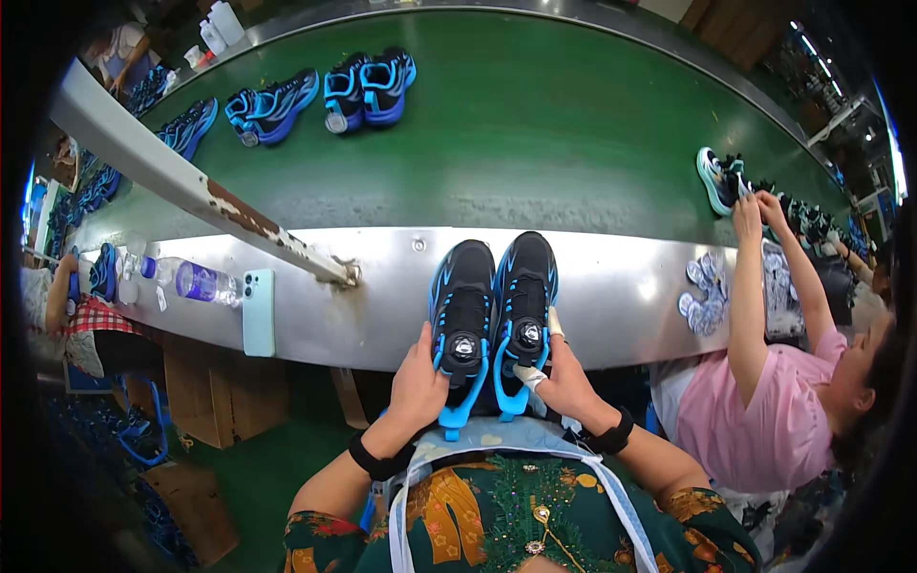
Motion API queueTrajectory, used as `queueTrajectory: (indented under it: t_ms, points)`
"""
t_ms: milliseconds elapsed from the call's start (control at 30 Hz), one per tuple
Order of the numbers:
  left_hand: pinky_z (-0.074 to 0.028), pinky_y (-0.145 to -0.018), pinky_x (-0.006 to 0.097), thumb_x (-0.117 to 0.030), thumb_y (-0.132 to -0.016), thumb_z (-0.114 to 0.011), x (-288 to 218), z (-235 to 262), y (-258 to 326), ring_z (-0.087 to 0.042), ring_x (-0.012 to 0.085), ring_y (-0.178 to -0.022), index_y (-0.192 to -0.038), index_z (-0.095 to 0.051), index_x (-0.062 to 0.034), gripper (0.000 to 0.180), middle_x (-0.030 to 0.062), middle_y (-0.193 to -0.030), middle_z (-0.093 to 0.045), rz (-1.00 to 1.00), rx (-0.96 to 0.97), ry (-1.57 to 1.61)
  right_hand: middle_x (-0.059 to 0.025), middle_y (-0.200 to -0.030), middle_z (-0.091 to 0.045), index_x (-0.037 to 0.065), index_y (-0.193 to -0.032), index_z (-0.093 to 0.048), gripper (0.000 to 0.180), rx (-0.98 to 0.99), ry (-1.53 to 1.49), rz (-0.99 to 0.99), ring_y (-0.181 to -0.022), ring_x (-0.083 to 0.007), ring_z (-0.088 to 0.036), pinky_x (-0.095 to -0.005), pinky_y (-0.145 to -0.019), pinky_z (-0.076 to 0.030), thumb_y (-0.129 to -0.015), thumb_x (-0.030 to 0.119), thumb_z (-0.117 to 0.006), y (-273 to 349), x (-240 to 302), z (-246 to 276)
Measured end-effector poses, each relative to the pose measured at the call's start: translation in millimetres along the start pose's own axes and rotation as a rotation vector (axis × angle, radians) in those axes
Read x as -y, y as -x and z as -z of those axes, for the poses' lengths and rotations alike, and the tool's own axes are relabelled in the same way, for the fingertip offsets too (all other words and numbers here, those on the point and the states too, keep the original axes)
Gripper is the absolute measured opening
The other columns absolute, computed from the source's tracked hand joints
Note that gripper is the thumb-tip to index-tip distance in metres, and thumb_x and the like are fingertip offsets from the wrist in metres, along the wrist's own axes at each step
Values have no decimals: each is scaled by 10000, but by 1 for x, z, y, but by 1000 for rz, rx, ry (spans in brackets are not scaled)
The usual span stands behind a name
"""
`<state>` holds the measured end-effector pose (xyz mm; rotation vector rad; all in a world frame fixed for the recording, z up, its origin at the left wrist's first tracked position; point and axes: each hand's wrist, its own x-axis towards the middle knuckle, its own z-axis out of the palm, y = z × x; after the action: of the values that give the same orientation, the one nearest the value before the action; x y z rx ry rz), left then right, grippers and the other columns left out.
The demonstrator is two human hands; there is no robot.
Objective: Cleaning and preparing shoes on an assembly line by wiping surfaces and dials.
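Observation:
Two black sneakers with blue trim and round lacing dials stand side by side, toes pointing away from me, over the near edge of the metal ledge [382,329]. My left hand [420,385] grips the left sneaker [465,296] along its outer side near the heel. Around the heel of the right sneaker [526,286] closes my right hand [562,377], its thumb and a finger wrapped in pale covers. The blue heel loops hang toward my apron [506,435]. Fingertips under the shoes are hidden.
A green conveyor belt [535,124] carries similar shoe pairs [368,91] at the far left. A slanted white post [210,196] rises from the ledge. Left lie a phone [259,313] and bottle [196,282]. Right, a person in pink [774,411] handles a shoe beside round discs [704,294].

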<state>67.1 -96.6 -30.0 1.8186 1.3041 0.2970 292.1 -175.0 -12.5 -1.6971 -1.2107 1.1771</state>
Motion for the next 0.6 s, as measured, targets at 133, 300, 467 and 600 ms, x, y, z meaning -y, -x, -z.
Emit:
queueTrajectory:
  t_ms: [133,300,467,600]
  points:
    - [-439,-905,499,-161,-890,-490,-8,28,-78,-549,473,-1073,-1404,-343,16,563,324,-1146,-570,-100,-78,141,-309,-1106,-549,-36,-1349,-344,639,18,216,98,-1031,-460,-556,-466,-899,-451,-778,70,-610,-80,-5,38]
    - [-432,-910,518,-164,-876,-456,-19,56,-214,-559,486,-1045,-1359,-416,3,513,329,-1111,-594,-179,-312,60,-210,-1379,-487,19,-1482,-262,767,22,193,175,-1311,-292,-451,-332,-1081,-338,-769,14,-544,-209,18,84]
    - [-428,-952,487,-257,-853,-508,-54,93,-360,-549,473,-1097,-1373,-430,-5,583,331,-1149,-585,-212,-411,67,-227,-1343,-524,-18,-1466,-293,736,-122,110,276,-1239,-290,-514,-324,-1029,-386,-818,132,-608,-359,43,113]
    - [-414,-1002,404,-417,-884,-541,-46,94,-440,-523,425,-1206,-1469,-321,-55,723,290,-1327,-514,-178,-459,322,-252,-1329,-533,-7,-1430,-356,756,-427,211,180,-1242,-352,-520,-357,-1036,-399,-828,308,-687,-412,78,96]
